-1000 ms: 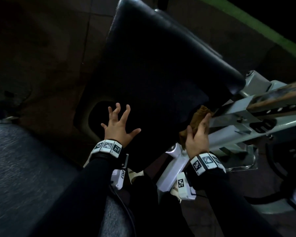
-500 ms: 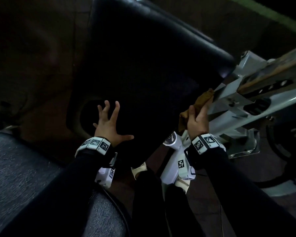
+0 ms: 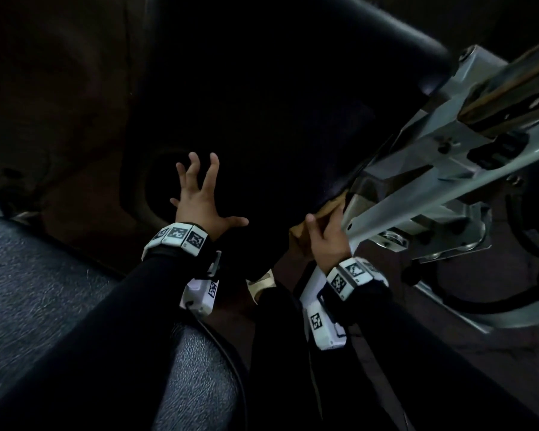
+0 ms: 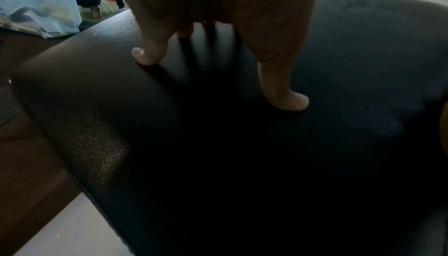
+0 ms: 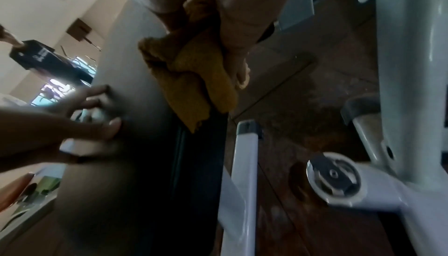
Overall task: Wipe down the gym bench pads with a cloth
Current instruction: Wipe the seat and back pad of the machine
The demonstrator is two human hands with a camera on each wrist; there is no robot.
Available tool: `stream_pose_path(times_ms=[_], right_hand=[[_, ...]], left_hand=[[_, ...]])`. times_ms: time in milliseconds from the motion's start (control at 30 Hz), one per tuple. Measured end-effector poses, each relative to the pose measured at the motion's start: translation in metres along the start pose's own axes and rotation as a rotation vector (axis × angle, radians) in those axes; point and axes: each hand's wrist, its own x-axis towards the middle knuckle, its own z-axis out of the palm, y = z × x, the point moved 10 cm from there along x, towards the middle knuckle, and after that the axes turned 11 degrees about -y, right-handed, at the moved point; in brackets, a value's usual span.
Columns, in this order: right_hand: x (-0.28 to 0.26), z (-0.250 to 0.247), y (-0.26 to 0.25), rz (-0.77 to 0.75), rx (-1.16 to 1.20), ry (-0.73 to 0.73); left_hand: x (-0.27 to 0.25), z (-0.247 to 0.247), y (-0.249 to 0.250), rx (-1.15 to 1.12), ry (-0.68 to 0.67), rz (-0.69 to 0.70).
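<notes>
The black bench pad (image 3: 277, 104) fills the middle of the head view. My left hand (image 3: 204, 194) lies on its near left part with fingers spread; in the left wrist view its fingertips (image 4: 145, 57) press the pad (image 4: 266, 145). My right hand (image 3: 322, 234) grips a yellow-brown cloth (image 3: 333, 206) against the pad's right edge, just under the metal frame. Seen from the right wrist, the bunched cloth (image 5: 194, 80) sits on that edge of the pad (image 5: 135, 164) between thumb and fingers (image 5: 235, 49), with the left hand (image 5: 84, 118) beyond.
A pale grey metal frame (image 3: 448, 169) with bars and brackets runs close along the right of the pad. A white tube (image 5: 244, 164) and a round knob (image 5: 334, 176) stand below the cloth. A grey textured pad (image 3: 28, 290) lies at lower left, above a dark brown floor (image 3: 59, 88).
My right hand slid the cloth up along the pad's right edge, then back down toward me under the frame. The left hand stayed spread on the pad.
</notes>
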Motion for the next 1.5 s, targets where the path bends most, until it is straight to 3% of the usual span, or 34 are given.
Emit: stream_pose_path(times_ms=[100,200,333,533,667,800,1033,1133,1367,1500], right_hand=[[0.016,-0.026,-0.004,0.034,-0.044,0.087],[0.014,-0.027,-0.013,-0.039,-0.017,0.108],[-0.02,0.022,-0.004,-0.045,0.063,0.031],[-0.071,0.125,0.044,0.168,0.214,-0.228],[-0.08,0.139,0.058,0.276,0.197,-0.235],[-0.066,0.109,0.037,0.224,0.168,-0.221],[0.012,-0.028,-0.012,0.125,0.02,0.057],[0.047,-0.072,-0.021,0.109,0.094,0.135],[0.054,-0.089,-0.017,0.103,0.119,0.159],[0.042,-0.096,-0.02,0.086,0.114,0.096]], left_hand=[[0.001,0.0,0.0,0.0,0.005,0.001],[0.001,0.0,0.0,0.001,0.014,0.004],[0.003,0.0,-0.001,-0.004,0.011,-0.009],[0.005,0.001,0.0,0.01,0.02,0.031],[0.005,0.002,0.0,0.024,0.018,0.033],[0.005,0.001,0.001,0.03,0.013,0.034],[0.001,0.001,0.004,0.043,0.032,0.013],[0.001,0.001,0.001,0.038,0.037,-0.003],[0.001,-0.001,0.003,0.055,0.043,-0.029],[-0.003,-0.005,0.014,0.062,0.034,-0.145]])
